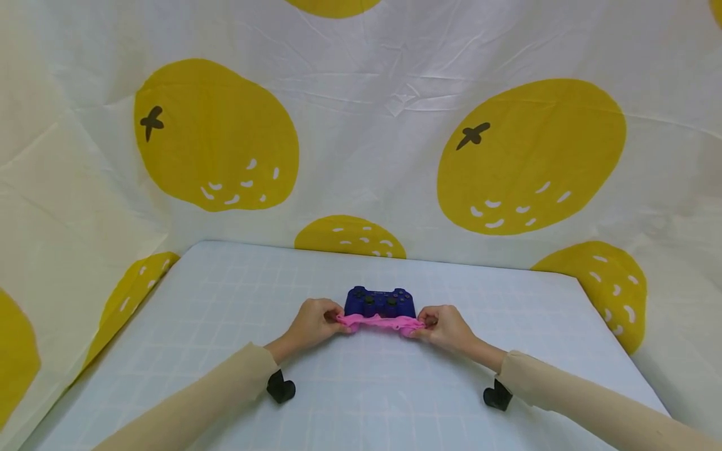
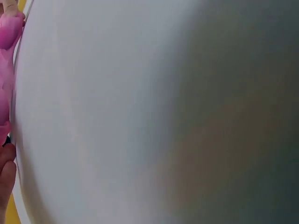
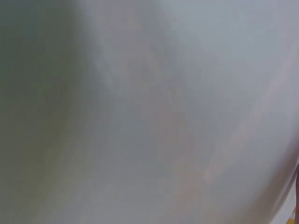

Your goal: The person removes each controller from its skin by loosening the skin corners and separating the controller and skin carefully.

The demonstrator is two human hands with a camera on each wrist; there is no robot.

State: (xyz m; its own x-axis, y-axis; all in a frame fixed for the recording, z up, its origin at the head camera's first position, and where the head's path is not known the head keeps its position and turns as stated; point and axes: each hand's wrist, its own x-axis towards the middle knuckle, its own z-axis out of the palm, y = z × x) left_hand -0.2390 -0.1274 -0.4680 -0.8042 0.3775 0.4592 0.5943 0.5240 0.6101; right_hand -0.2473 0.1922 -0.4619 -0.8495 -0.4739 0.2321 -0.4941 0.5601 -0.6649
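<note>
A dark blue game controller lies on the table with its sticks and buttons facing up. A stretchy pink silicone cover wraps its near side and handle ends, and its upper edge is bunched. My left hand pinches the cover's left end between thumb and fingers. At the opposite end, my right hand pinches it in the same way. In the left wrist view the pink cover runs along the left border, with left-hand fingertips below it. The right wrist view is mostly blurred white surface.
The table has a pale, faintly checked cloth. Behind and beside it hangs a white curtain with large yellow fruit prints. Black wrist devices sit under both cuffs, close to the tabletop.
</note>
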